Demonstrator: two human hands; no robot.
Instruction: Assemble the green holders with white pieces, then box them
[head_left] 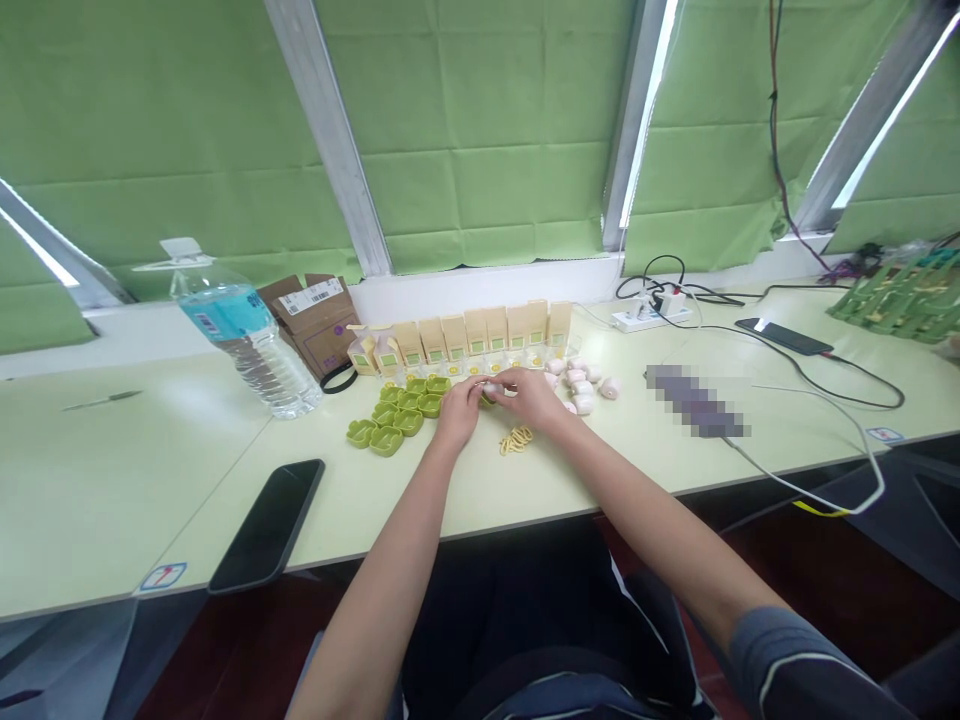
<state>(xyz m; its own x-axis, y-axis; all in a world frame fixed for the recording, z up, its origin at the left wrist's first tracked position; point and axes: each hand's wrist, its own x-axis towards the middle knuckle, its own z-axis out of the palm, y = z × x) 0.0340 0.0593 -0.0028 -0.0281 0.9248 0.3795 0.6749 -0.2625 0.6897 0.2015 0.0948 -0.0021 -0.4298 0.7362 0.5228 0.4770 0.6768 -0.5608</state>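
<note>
Your left hand (459,410) and right hand (536,398) meet just beyond the yellow loops (516,440) on the bench (480,500), fingertips pinching a small pale piece (489,387) between them. By the look of it, you are at a fine two-handed fitting or handling step; its exact nature is hidden by your fingers. The next move seems to call for a light, steady grip, with neither hand brushing the yellow loops.

Left of the yellow loops sit the green cups (407,422), open-topped; you can make out nothing inside the nearest ones. To their right and farther back lie the loose pinkish-white pieces (583,388). Behind them stands a row of cream boxes (454,338); their contents are unclear. Far left, the bottle (259,350) holds clear liquid.
</note>
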